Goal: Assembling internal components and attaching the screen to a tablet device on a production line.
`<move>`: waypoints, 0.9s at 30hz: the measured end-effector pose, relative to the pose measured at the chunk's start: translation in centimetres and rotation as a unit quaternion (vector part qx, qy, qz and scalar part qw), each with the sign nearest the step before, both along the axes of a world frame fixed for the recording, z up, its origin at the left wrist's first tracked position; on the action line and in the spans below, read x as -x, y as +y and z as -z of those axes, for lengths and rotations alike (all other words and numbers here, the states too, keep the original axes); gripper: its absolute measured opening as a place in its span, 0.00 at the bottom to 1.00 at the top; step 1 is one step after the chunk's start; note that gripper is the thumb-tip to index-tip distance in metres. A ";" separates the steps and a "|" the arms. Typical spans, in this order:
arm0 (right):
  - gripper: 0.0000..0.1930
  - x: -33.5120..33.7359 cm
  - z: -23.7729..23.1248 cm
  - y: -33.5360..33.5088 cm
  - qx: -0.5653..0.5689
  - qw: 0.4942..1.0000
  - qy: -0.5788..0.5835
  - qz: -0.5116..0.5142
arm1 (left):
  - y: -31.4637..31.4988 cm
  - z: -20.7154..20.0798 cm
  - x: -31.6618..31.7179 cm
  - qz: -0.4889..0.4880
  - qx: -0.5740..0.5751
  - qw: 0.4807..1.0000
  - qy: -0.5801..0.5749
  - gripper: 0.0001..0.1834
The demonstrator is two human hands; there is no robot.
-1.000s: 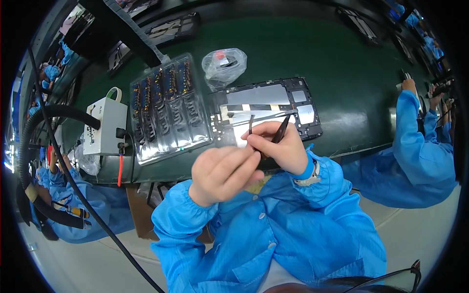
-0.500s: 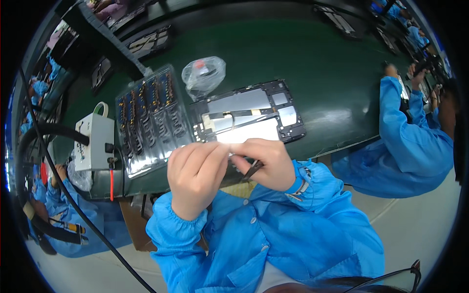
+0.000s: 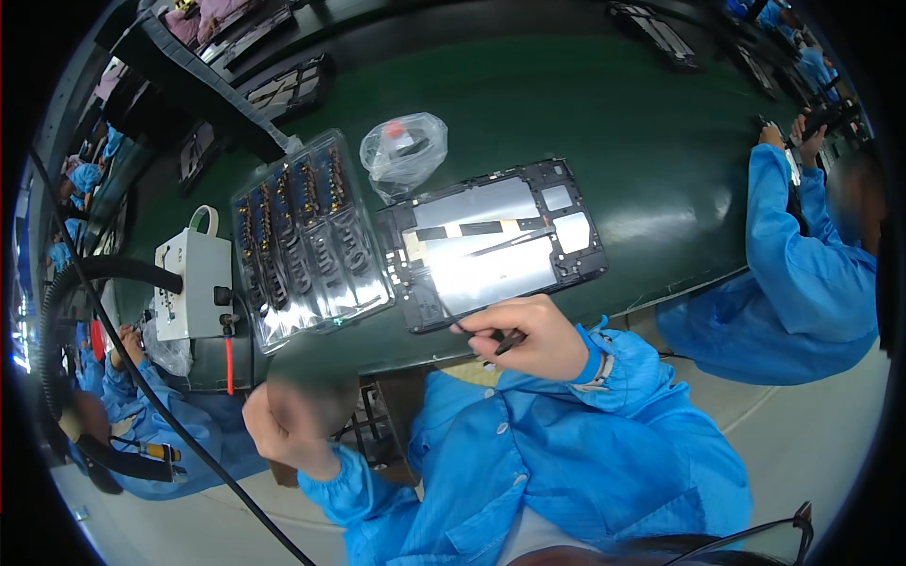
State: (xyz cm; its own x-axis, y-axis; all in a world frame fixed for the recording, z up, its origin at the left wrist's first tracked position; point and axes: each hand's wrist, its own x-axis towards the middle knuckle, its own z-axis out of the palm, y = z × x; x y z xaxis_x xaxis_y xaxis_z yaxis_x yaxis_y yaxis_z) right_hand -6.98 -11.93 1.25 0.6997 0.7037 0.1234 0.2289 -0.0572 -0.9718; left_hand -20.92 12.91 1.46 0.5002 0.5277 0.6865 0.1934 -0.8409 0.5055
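Right hand (image 3: 530,338) at the near edge of the green work table (image 3: 604,123), fingers curled and pinched around a thin dark pair of tweezers (image 3: 491,340), tips pointing left toward the near edge of the flat black-framed tablet back panel with a silvery inner plate (image 3: 491,247). Panel lying flat on the table, just beyond the right hand, tilted slightly, with dark strips across its silver face and a pale square patch toward its right end.

Left hand (image 3: 283,424) off the table, low and to the left, in front of the table's near edge, blurred; fingers apparently bunched into a loose fist, but cannot tell whether anything is held. Well apart from the right hand.

Just left of the panel, touching or nearly touching it: a clear plastic blister tray of small dark and copper-coloured parts in rows (image 3: 307,236). Farther away, between tray and panel: a crumpled clear plastic bag with a red item inside (image 3: 404,151). At the far left of the table: a small white box-shaped device with a handle (image 3: 192,283), red cable hanging below it.

On the right, another person's blue sleeve (image 3: 802,255) resting on the table edge, hands up at the far right.
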 end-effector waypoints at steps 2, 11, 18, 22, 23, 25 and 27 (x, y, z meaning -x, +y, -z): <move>0.21 -0.3 0.4 -0.4 -0.003 1.000 0.018 0.014 | 1.5 1.7 2.8 -0.051 -0.015 0.997 0.049 0.06; 0.14 -0.2 0.5 1.3 -0.042 0.999 0.007 0.012 | 4.6 5.2 8.9 -0.266 0.089 0.874 0.397 0.11; 0.14 0.9 0.0 1.2 -0.052 0.998 -0.003 -0.027 | -2.6 0.3 0.7 0.066 0.195 0.978 0.034 0.14; 0.15 1.6 -0.1 0.6 -0.010 0.997 0.044 -0.064 | -6.5 -0.6 -3.6 0.255 0.164 0.951 0.055 0.24; 0.15 1.7 -0.2 0.5 -0.011 0.997 0.043 -0.063 | -6.9 -0.2 -4.0 0.252 0.149 0.956 0.028 0.22; 0.15 1.8 -0.2 0.1 -0.010 0.997 0.043 -0.058 | -7.3 -0.4 -4.6 0.260 0.131 0.956 0.020 0.19; 0.16 1.9 -0.1 -0.2 -0.003 0.997 0.055 -0.056 | -7.6 -0.7 -5.1 0.267 0.113 0.957 0.012 0.16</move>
